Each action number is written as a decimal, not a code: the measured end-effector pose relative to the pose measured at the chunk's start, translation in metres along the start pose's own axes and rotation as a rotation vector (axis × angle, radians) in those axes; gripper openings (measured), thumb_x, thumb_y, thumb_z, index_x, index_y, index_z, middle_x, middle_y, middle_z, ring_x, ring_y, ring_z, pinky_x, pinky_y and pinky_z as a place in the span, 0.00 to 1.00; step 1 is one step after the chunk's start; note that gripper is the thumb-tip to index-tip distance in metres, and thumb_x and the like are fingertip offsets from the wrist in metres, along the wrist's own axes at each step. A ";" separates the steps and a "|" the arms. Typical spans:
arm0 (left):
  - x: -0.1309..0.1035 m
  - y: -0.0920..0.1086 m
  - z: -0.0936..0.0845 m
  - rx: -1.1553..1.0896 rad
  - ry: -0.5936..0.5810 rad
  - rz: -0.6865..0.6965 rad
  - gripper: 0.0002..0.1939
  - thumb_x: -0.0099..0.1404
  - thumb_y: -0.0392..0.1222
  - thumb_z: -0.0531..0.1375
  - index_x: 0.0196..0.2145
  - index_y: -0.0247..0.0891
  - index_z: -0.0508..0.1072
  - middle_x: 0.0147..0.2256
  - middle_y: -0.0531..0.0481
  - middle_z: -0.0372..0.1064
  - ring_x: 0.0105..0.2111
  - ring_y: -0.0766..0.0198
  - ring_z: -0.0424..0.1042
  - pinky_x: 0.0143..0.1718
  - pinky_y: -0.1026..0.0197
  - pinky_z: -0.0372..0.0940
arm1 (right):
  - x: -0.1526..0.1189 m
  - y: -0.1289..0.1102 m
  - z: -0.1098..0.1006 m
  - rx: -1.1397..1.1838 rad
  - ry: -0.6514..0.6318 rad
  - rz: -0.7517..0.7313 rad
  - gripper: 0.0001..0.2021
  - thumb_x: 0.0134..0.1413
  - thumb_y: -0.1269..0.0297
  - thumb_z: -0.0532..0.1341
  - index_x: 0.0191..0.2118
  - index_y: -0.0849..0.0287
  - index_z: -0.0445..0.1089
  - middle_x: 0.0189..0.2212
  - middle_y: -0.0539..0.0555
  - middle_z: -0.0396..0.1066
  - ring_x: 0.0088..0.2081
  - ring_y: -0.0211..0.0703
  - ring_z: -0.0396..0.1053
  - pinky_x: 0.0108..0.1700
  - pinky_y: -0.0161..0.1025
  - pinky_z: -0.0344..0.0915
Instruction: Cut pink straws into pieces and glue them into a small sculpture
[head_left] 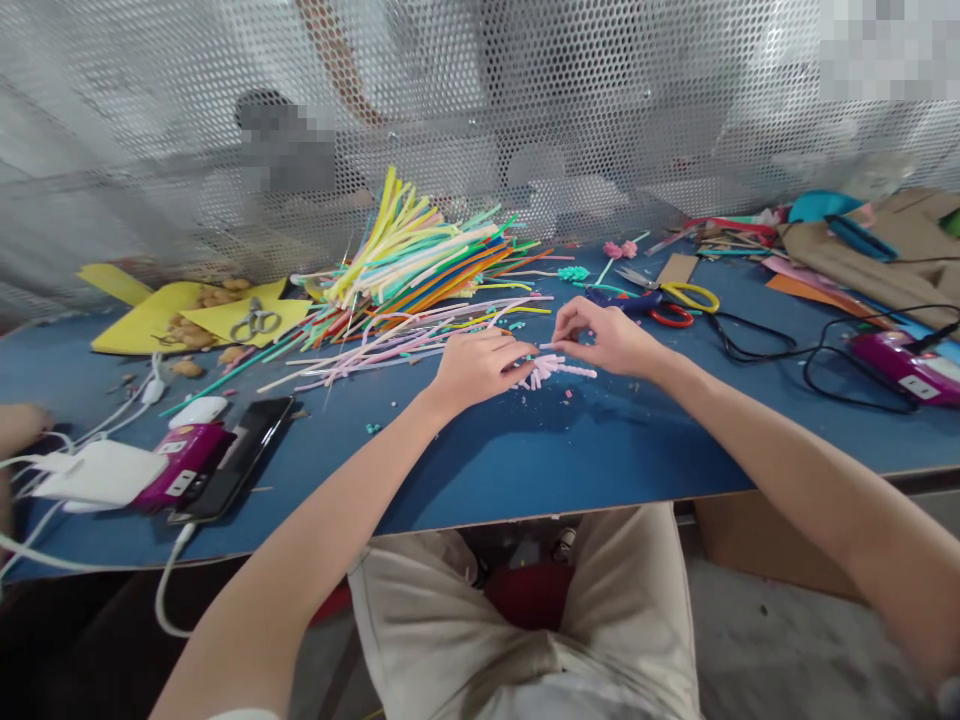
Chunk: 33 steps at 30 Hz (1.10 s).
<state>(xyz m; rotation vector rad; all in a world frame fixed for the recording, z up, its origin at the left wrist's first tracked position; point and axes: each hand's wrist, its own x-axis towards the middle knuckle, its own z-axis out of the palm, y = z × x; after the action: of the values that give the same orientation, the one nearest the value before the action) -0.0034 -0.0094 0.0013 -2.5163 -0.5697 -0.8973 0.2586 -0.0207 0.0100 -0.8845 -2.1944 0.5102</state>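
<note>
My left hand (484, 366) and my right hand (600, 335) meet close together over the blue table. Between their fingertips runs a short pale lilac pipe cleaner (548, 346), pinched by my right thumb and fingers. The left fingers are closed at its other end, which they partly cover. Just below the fingertips lies a cluster of cut lilac pipe cleaner pieces (545, 372), with one longer piece pointing right. Loose lilac and white pipe cleaners (390, 345) spread left of my hands, and a thick multicoloured pile (427, 255) rises behind them.
Scissors (679, 295) and a dark-handled tool with red grips (670, 317) lie beyond my right hand. Purple power strips (180, 465) (911, 365) stand at both sides, with cables. A phone (244, 455) rests near the front edge. Perforated metal (570, 110) backs the table (480, 470).
</note>
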 end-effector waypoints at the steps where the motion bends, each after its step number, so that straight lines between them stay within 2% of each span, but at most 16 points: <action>1: 0.000 0.000 -0.002 0.012 0.003 0.049 0.12 0.72 0.50 0.59 0.37 0.46 0.80 0.27 0.55 0.77 0.27 0.68 0.72 0.28 0.63 0.56 | 0.000 -0.001 0.000 0.001 -0.005 -0.002 0.13 0.61 0.60 0.62 0.47 0.55 0.61 0.37 0.54 0.79 0.39 0.45 0.76 0.45 0.44 0.70; 5: 0.001 0.000 -0.009 0.071 -0.003 0.174 0.14 0.72 0.51 0.59 0.33 0.44 0.79 0.21 0.55 0.72 0.22 0.67 0.66 0.24 0.62 0.50 | 0.000 -0.005 0.002 0.011 -0.021 -0.017 0.20 0.62 0.61 0.61 0.56 0.55 0.57 0.37 0.53 0.79 0.39 0.46 0.76 0.44 0.45 0.70; 13: -0.001 -0.008 -0.007 0.099 0.116 0.180 0.11 0.72 0.52 0.59 0.42 0.44 0.77 0.19 0.55 0.66 0.20 0.67 0.63 0.22 0.63 0.51 | 0.000 -0.008 0.006 0.047 -0.060 -0.026 0.24 0.60 0.64 0.62 0.59 0.53 0.56 0.37 0.52 0.79 0.34 0.44 0.74 0.40 0.43 0.71; 19: -0.005 -0.013 0.000 -0.012 -0.116 0.072 0.18 0.75 0.56 0.53 0.43 0.43 0.77 0.22 0.52 0.70 0.23 0.66 0.66 0.24 0.64 0.57 | 0.001 -0.008 0.009 0.004 -0.077 -0.036 0.24 0.60 0.64 0.62 0.60 0.54 0.57 0.37 0.52 0.79 0.36 0.44 0.76 0.40 0.41 0.71; 25: -0.002 -0.004 0.000 0.062 0.010 0.111 0.14 0.74 0.50 0.56 0.37 0.46 0.80 0.21 0.54 0.70 0.22 0.67 0.66 0.22 0.63 0.52 | 0.002 -0.006 0.006 -0.024 -0.092 -0.041 0.25 0.63 0.62 0.61 0.63 0.54 0.56 0.38 0.53 0.79 0.38 0.45 0.76 0.43 0.43 0.71; 28: -0.003 -0.002 0.002 0.050 0.062 0.046 0.14 0.73 0.52 0.58 0.37 0.46 0.80 0.21 0.54 0.69 0.21 0.68 0.66 0.23 0.62 0.52 | 0.003 0.009 -0.010 -0.088 0.015 0.002 0.24 0.63 0.61 0.61 0.63 0.54 0.60 0.39 0.54 0.79 0.38 0.47 0.76 0.45 0.46 0.71; 33: -0.003 0.001 0.006 0.039 0.177 -0.042 0.11 0.71 0.52 0.60 0.35 0.47 0.80 0.19 0.56 0.65 0.21 0.68 0.64 0.24 0.63 0.51 | -0.003 0.058 -0.052 -0.283 0.320 0.137 0.16 0.63 0.64 0.59 0.55 0.55 0.69 0.33 0.54 0.77 0.36 0.47 0.75 0.46 0.48 0.70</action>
<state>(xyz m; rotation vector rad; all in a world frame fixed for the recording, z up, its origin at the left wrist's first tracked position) -0.0020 -0.0085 -0.0052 -2.3682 -0.5787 -1.1001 0.3240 0.0218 0.0105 -1.1846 -1.9465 0.1081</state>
